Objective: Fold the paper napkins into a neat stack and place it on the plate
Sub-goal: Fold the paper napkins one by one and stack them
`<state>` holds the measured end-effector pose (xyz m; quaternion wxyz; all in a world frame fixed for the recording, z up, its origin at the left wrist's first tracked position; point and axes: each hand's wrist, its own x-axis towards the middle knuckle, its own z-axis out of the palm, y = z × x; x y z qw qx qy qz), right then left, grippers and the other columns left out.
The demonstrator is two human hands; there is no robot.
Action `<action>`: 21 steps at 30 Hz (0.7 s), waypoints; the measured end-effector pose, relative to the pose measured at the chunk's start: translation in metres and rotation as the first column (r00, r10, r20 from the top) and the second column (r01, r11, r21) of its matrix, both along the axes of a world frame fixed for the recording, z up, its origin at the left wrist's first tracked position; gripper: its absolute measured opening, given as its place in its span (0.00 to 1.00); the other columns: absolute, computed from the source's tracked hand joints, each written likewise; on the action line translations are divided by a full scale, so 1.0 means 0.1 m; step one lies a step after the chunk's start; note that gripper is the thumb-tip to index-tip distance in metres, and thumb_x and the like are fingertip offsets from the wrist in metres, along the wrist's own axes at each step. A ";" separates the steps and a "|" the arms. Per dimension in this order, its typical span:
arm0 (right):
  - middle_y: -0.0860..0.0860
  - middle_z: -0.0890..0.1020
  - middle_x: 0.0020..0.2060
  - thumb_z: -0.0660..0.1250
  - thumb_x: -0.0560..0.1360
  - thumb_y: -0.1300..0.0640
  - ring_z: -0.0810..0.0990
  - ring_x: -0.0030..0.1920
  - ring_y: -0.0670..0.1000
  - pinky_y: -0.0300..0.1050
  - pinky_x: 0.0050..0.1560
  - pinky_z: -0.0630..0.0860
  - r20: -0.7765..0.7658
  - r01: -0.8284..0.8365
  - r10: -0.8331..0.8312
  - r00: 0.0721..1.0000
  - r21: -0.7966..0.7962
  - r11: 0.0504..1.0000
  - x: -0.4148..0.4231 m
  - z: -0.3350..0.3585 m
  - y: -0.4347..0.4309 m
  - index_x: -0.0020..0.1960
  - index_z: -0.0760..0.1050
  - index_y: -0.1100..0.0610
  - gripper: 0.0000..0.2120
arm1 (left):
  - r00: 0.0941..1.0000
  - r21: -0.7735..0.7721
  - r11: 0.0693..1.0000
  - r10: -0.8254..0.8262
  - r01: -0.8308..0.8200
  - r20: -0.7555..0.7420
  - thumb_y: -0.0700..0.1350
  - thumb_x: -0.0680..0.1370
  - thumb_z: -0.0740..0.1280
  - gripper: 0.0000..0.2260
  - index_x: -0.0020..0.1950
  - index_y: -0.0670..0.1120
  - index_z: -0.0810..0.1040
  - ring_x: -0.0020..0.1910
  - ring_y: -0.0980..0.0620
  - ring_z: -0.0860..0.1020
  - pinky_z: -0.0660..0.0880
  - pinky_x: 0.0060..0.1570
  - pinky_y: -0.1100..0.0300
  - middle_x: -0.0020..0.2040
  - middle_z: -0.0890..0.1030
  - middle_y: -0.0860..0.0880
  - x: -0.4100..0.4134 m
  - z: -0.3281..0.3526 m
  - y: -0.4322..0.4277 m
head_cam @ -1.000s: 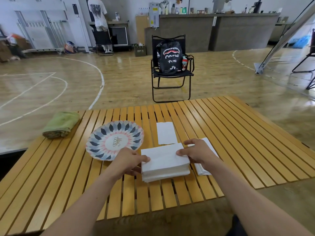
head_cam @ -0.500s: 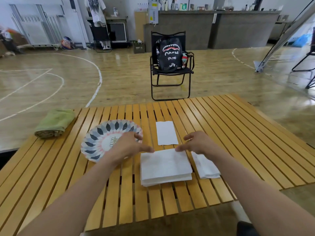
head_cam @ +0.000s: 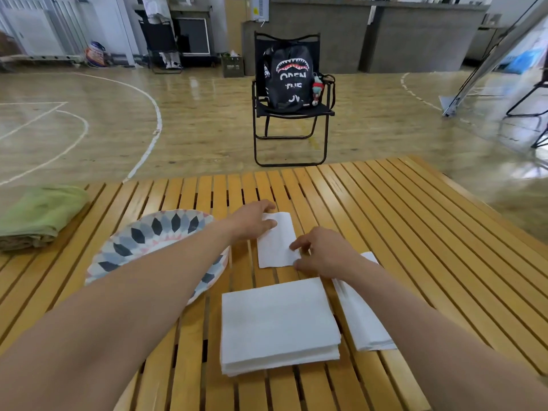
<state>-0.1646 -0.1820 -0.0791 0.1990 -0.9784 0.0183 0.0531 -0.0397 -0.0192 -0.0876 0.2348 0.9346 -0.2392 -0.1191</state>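
The left hand (head_cam: pixel 254 221) pinches the far left corner of a small folded white paper napkin (head_cam: pixel 275 243), and the right hand (head_cam: pixel 324 254) pinches its near right edge. It lies on the yellow slatted wooden table (head_cam: pixel 415 232), beyond the white napkin stack (head_cam: pixel 278 324) and right of the round patterned plate (head_cam: pixel 148 237).

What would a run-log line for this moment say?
left hand: on small folded white paper napkin | right hand: same napkin's near edge | white napkin stack: on wooden table, not patterned round plate
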 end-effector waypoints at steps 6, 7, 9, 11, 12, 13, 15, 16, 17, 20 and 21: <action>0.47 0.78 0.55 0.66 0.79 0.52 0.79 0.51 0.49 0.42 0.48 0.75 0.149 -0.020 0.023 0.989 -0.020 1.000 0.02 -0.12 -0.06 0.60 0.82 0.48 0.12 | 0.998 -0.047 0.999 0.022 -0.025 -0.060 0.42 0.74 0.74 0.27 0.71 0.46 0.72 0.50 0.51 0.78 0.72 0.47 0.60 0.51 0.80 0.50 0.08 0.09 -0.02; 0.48 0.78 0.56 0.66 0.79 0.53 0.80 0.51 0.50 0.44 0.50 0.76 0.165 0.001 -0.007 0.986 0.039 0.999 0.02 -0.11 -0.06 0.59 0.82 0.49 0.11 | 0.996 -0.053 0.998 0.031 -0.035 -0.079 0.41 0.74 0.74 0.24 0.69 0.45 0.74 0.49 0.51 0.78 0.72 0.45 0.61 0.50 0.81 0.49 0.06 0.13 -0.02; 0.48 0.80 0.56 0.67 0.79 0.55 0.82 0.48 0.50 0.47 0.53 0.80 0.181 0.056 -0.107 0.978 0.268 0.962 -0.01 -0.06 -0.05 0.57 0.81 0.51 0.08 | 0.993 -0.092 0.994 0.057 -0.066 -0.102 0.39 0.74 0.71 0.19 0.65 0.44 0.79 0.48 0.51 0.78 0.73 0.44 0.62 0.51 0.81 0.48 0.00 0.23 0.00; 0.51 0.83 0.55 0.67 0.80 0.58 0.86 0.46 0.50 0.51 0.52 0.83 0.079 0.119 -0.209 0.975 0.609 0.784 -0.08 0.05 -0.04 0.57 0.79 0.56 0.07 | 0.981 -0.192 0.970 0.118 -0.147 -0.156 0.39 0.75 0.69 0.14 0.61 0.43 0.81 0.45 0.53 0.77 0.74 0.41 0.63 0.48 0.80 0.49 -0.09 0.37 0.05; 0.53 0.85 0.54 0.67 0.80 0.59 0.87 0.47 0.50 0.52 0.53 0.84 -0.012 0.154 -0.222 0.975 0.757 0.635 -0.12 0.13 -0.03 0.58 0.78 0.58 0.07 | 0.961 -0.265 0.940 0.153 -0.213 -0.232 0.39 0.75 0.68 0.13 0.60 0.42 0.81 0.44 0.53 0.78 0.77 0.40 0.63 0.48 0.80 0.48 -0.15 0.46 0.09; 0.56 0.85 0.54 0.66 0.80 0.61 0.87 0.48 0.52 0.53 0.54 0.83 -0.100 0.193 -0.212 0.972 0.856 0.480 -0.16 0.21 -0.03 0.59 0.77 0.59 0.08 | 0.919 -0.342 0.893 0.161 -0.291 -0.359 0.38 0.76 0.68 0.13 0.60 0.40 0.80 0.44 0.51 0.80 0.80 0.39 0.61 0.50 0.79 0.47 -0.20 0.54 0.14; 0.60 0.85 0.53 0.64 0.81 0.64 0.87 0.49 0.56 0.53 0.54 0.83 -0.219 0.254 -0.175 0.960 0.944 0.213 -0.26 0.34 -0.03 0.60 0.76 0.60 0.09 | 0.772 -0.426 0.798 0.075 -0.425 -0.631 0.33 0.74 0.69 0.17 0.63 0.38 0.77 0.49 0.45 0.81 0.83 0.42 0.56 0.57 0.78 0.42 -0.35 0.72 0.25; 0.61 0.85 0.53 0.62 0.81 0.65 0.86 0.49 0.58 0.53 0.52 0.83 -0.259 0.278 -0.164 0.952 0.955 0.107 -0.30 0.38 -0.03 0.59 0.76 0.61 0.09 | 0.706 -0.426 0.779 0.029 -0.460 -0.708 0.32 0.74 0.69 0.19 0.64 0.38 0.75 0.50 0.44 0.81 0.84 0.45 0.55 0.59 0.77 0.41 -0.44 0.80 0.31; 0.61 0.84 0.51 0.61 0.81 0.66 0.86 0.47 0.58 0.52 0.49 0.83 -0.299 0.307 -0.162 0.940 0.951 0.024 -0.35 0.42 -0.03 0.58 0.77 0.61 0.09 | 0.671 -0.423 0.772 0.006 -0.474 -0.741 0.31 0.74 0.69 0.20 0.66 0.39 0.74 0.52 0.43 0.81 0.83 0.46 0.55 0.60 0.76 0.41 -0.52 0.86 0.36; 0.61 0.83 0.48 0.58 0.81 0.60 0.85 0.41 0.56 0.48 0.37 0.82 -0.423 0.407 -0.134 0.896 0.904 -0.133 -0.54 0.50 -0.02 0.58 0.78 0.60 0.12 | 0.637 -0.455 0.689 0.011 -0.564 -0.771 0.31 0.72 0.72 0.22 0.65 0.38 0.75 0.56 0.42 0.79 0.84 0.42 0.55 0.62 0.76 0.40 -0.80 0.98 0.49; 0.61 0.84 0.48 0.61 0.81 0.56 0.85 0.40 0.57 0.47 0.36 0.82 -0.445 0.431 -0.119 0.887 0.893 -0.130 -0.61 0.52 -0.01 0.59 0.77 0.60 0.12 | 0.628 -0.455 0.664 0.028 -0.593 -0.777 0.31 0.72 0.72 0.21 0.64 0.37 0.75 0.55 0.42 0.79 0.84 0.39 0.56 0.61 0.76 0.40 -0.90 0.99 0.53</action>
